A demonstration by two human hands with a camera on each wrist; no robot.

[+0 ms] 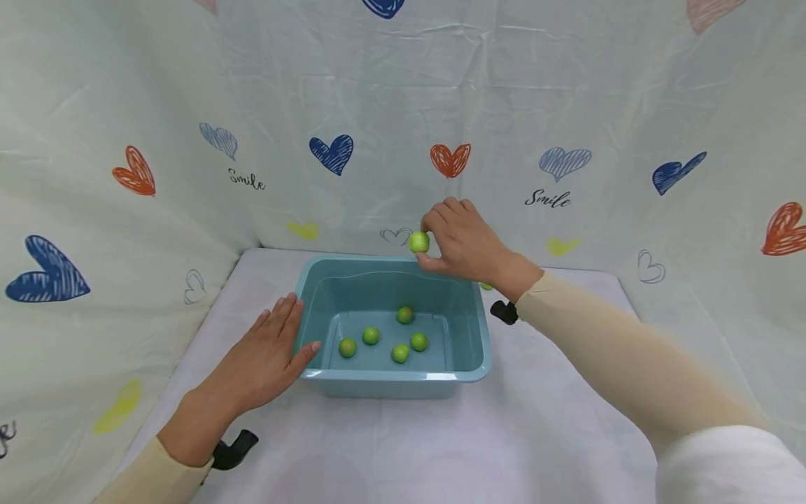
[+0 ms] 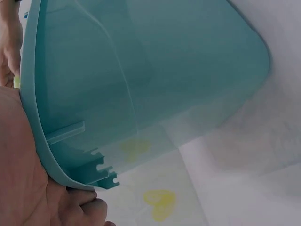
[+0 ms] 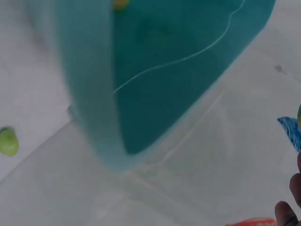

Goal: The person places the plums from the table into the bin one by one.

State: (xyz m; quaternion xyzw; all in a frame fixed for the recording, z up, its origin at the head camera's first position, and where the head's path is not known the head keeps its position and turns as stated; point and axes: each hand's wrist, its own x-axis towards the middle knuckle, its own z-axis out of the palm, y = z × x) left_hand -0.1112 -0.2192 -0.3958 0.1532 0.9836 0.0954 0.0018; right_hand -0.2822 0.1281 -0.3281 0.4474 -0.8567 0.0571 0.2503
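In the head view, my right hand (image 1: 466, 241) pinches a small round green fruit (image 1: 419, 242) between thumb and fingers, above the far rim of a blue-green plastic tub (image 1: 397, 388). Several like fruits (image 1: 371, 335) lie apart on the tub floor. My left hand (image 1: 261, 353) rests on the tub's left rim, its fingers straight and the thumb over the edge. The left wrist view shows the left palm (image 2: 21, 174) against the rim and the tub's outer wall (image 2: 164, 66). Only fingertips (image 3: 285, 213) of the right hand show in the right wrist view.
Another green fruit (image 3: 8, 141) lies on the white-covered table (image 1: 554, 413) outside the tub, mostly hidden behind the right wrist in the head view. A pale curtain (image 1: 403, 91) with printed hearts hangs close behind the table and along both sides.
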